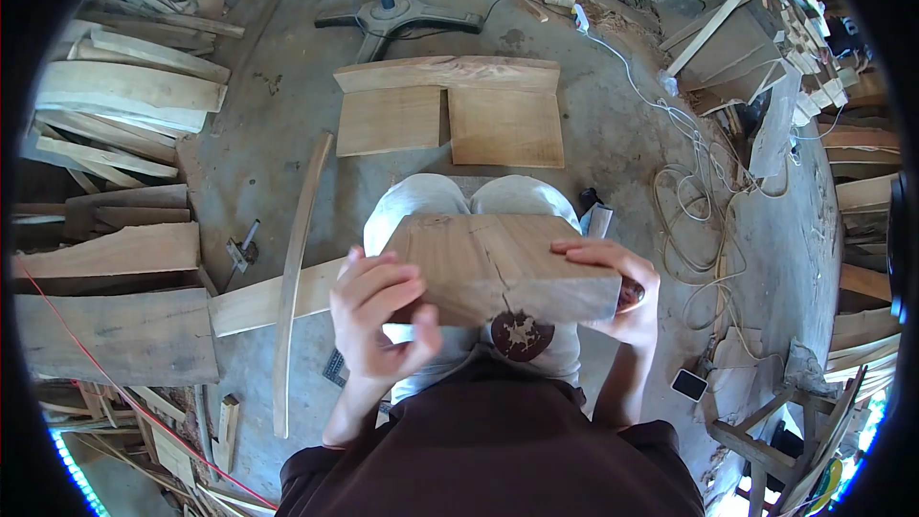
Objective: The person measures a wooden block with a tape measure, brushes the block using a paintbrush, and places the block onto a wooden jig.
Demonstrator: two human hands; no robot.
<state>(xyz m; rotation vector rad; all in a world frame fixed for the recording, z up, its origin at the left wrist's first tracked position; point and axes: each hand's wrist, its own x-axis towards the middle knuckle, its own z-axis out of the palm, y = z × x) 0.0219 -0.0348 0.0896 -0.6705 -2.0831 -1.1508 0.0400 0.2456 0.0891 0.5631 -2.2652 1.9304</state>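
A thick wooden board [483, 258] is held over my lap, with its near edge facing me and a dark crack running through its middle. My right hand [627, 289] grips its right end, fingers on top and palm at the side. A dark brown spot shows between that hand and the board's end; I cannot make out what it is. At the board's left end is my left hand [373, 311], its fingers loosely bent and spread apart from the thumb. Whether it touches the board I cannot tell.
Wooden panels [507, 129] lie on the floor ahead, beyond my knees. A long thin strip [302, 278] crosses another plank [263, 308] at left. Stacked boards [124, 91] line the left side. Coiled cable [694, 191] and a phone [688, 384] lie at right.
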